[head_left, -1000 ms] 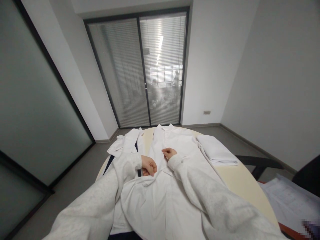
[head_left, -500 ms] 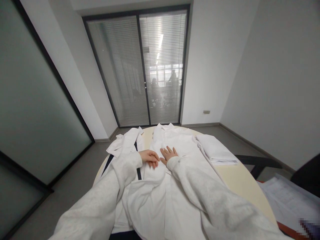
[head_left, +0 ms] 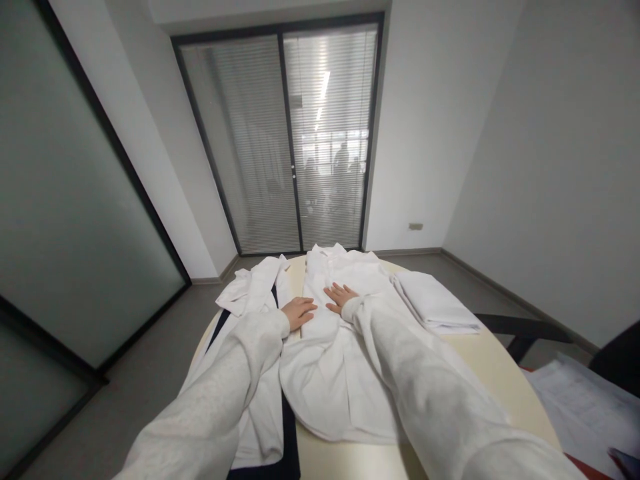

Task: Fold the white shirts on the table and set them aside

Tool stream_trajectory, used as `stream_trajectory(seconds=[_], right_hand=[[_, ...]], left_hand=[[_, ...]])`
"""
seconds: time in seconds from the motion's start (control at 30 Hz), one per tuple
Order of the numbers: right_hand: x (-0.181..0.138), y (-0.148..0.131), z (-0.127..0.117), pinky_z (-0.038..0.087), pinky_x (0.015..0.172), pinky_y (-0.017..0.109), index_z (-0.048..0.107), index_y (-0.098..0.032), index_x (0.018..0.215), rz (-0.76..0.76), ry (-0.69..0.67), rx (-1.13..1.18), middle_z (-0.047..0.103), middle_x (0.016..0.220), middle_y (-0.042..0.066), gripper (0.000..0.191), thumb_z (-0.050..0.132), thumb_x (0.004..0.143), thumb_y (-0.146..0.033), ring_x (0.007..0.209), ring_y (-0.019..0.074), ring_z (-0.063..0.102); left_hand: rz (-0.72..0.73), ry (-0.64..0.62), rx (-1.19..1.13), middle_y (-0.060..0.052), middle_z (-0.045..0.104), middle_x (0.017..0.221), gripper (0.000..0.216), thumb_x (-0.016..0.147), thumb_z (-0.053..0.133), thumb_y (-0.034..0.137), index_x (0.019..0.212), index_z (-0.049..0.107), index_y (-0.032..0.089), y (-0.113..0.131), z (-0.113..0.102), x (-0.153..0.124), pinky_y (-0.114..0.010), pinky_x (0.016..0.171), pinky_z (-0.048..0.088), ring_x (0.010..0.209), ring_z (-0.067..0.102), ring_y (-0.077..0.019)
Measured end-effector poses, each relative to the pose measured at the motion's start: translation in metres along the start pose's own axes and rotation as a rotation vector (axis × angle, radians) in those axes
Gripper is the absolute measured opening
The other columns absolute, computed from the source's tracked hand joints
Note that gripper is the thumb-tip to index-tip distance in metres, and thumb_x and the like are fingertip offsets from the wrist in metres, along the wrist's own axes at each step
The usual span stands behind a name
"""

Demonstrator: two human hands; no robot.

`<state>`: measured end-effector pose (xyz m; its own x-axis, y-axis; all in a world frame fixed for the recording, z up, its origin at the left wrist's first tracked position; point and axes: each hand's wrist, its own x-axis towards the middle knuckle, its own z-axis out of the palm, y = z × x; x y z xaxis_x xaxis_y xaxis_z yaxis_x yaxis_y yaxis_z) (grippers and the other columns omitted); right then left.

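Observation:
A white collared shirt [head_left: 320, 380] lies spread on the table, its collar at the far edge and its hem toward me. My left hand [head_left: 299, 313] rests on the shirt's left side, fingers stretched out. Slightly farther away, my right hand [head_left: 341, 297] lies flat near the shirt's middle with its fingers spread. Neither hand grips anything. To the left is another white garment [head_left: 261, 427] with dark navy cloth [head_left: 291, 440] beneath or beside it. A folded white garment [head_left: 437, 303] sits to the right of the shirt.
The pale round table [head_left: 505, 373] carries all the garments. Papers [head_left: 583, 400] and a black chair arm [head_left: 523, 327] are at the right. Beyond the table stands a glass partition with blinds [head_left: 330, 200]; frosted glass [head_left: 75, 200] is at the left.
The shirt's lower part now lies flatter, its curved hem showing with bare table below it. My left hand has flattened from a curl, and my right hand has shifted slightly farther away.

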<state>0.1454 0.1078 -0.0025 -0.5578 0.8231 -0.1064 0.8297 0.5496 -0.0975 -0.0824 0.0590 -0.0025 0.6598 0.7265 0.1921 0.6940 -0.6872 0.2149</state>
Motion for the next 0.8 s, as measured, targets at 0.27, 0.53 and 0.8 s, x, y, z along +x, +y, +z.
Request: stream_trajectory(seconds=[0.27,0.53,0.8], right_hand=[[-0.017,-0.019,0.006,0.012,0.101,0.057,0.032,-0.026,0.135,0.049,0.129,0.076,0.006,0.148,0.010,0.062,0.043,0.080,-0.051,0.134,0.0293,0.001],[-0.042,-0.013,0.011,0.011,0.105,0.051,0.034,-0.029,0.135,-0.077,0.060,0.148,0.017,0.146,0.007,0.066,0.042,0.078,-0.060,0.133,0.0290,0.009],[-0.060,-0.040,-0.014,0.020,0.102,0.051,0.055,-0.026,0.118,-0.309,0.139,0.281,0.037,0.137,0.007,0.048,0.054,0.075,-0.048,0.129,0.0298,0.023]], left_hand=[[-0.139,-0.109,0.115,-0.003,0.029,0.143,0.043,0.090,0.031,0.035,0.132,0.034,0.029,0.006,0.003,-0.004,-0.050,0.103,0.018,0.130,0.025,-0.0208],[-0.028,0.015,-0.155,-0.002,0.057,0.078,0.021,0.074,0.057,0.037,0.079,0.059,0.017,0.014,-0.013,-0.007,-0.025,0.073,0.040,0.078,0.051,-0.0143],[-0.093,-0.114,-0.290,0.006,0.041,0.059,0.023,0.073,0.058,0.040,0.080,0.055,0.018,0.019,-0.011,-0.009,-0.020,0.053,0.029,0.055,0.038,-0.0087]])
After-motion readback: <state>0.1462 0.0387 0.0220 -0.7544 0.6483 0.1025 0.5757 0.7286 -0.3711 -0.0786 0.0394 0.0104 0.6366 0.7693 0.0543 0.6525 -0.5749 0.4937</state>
